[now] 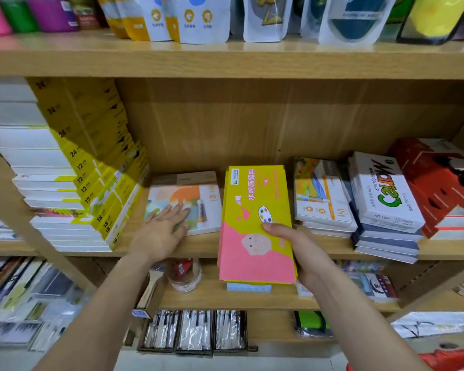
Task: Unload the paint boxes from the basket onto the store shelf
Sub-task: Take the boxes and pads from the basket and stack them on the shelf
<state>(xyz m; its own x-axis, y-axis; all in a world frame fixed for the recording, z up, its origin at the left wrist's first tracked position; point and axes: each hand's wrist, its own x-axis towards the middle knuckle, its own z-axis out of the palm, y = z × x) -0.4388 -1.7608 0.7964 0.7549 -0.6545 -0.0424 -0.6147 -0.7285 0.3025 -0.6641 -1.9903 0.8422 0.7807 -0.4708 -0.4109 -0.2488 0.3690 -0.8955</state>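
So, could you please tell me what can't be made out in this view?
Head view:
- Basket: not identifiable; only a red thing, cut by the bottom edge.
- Boxes under the yellow-pink box: count hidden, right hand covers the edge.
- Box art: partly under left hand.

right hand (292,245): fingers hidden under the yellow-pink boxes (255,228); only the thumb shows
box count in that stack: can't tell, edges too thin
blue box (248,287): mostly covered by the stack
jar (185,274): top hidden behind the shelf edge (78,251)
pouches (193,17): tops cut off
red basket (450,360): cut off at the corner
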